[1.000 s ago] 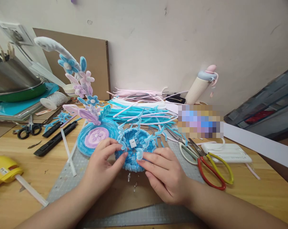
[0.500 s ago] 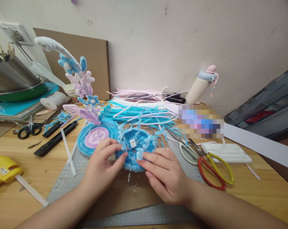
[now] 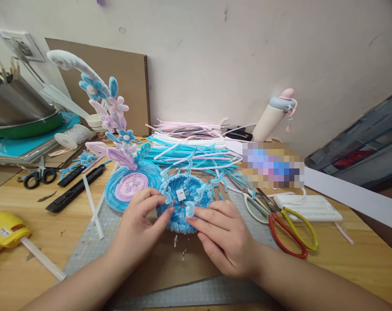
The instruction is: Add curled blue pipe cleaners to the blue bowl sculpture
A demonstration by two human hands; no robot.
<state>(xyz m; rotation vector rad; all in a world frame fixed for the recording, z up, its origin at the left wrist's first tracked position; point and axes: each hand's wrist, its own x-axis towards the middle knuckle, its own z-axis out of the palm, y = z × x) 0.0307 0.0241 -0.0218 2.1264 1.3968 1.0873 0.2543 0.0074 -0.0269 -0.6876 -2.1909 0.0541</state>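
A round, bowl-like piece of blue pipe cleaners [image 3: 183,226] sits in front of me, between my hands. Curled light-blue pipe cleaners [image 3: 199,193] rise from it, and a small white square block [image 3: 180,194] shows inside. At its left side, my left hand [image 3: 144,218] has thumb and forefinger closed around the base of one curl. My right hand [image 3: 226,235] keeps its fingers together at the right front, fingertips against another curl [image 3: 189,209]. Short strings of clear beads [image 3: 175,241] hang at the front edge.
Left stands a pipe-cleaner flower stem on a blue round base [image 3: 113,198]. A yellow glue gun [image 3: 6,231], black utility knife [image 3: 75,188] and black scissors [image 3: 40,175] lie farther left. Red-and-yellow-handled scissors [image 3: 288,233] are right, pipe cleaner bundles [image 3: 189,155] behind, a bottle [image 3: 270,116] by the wall.
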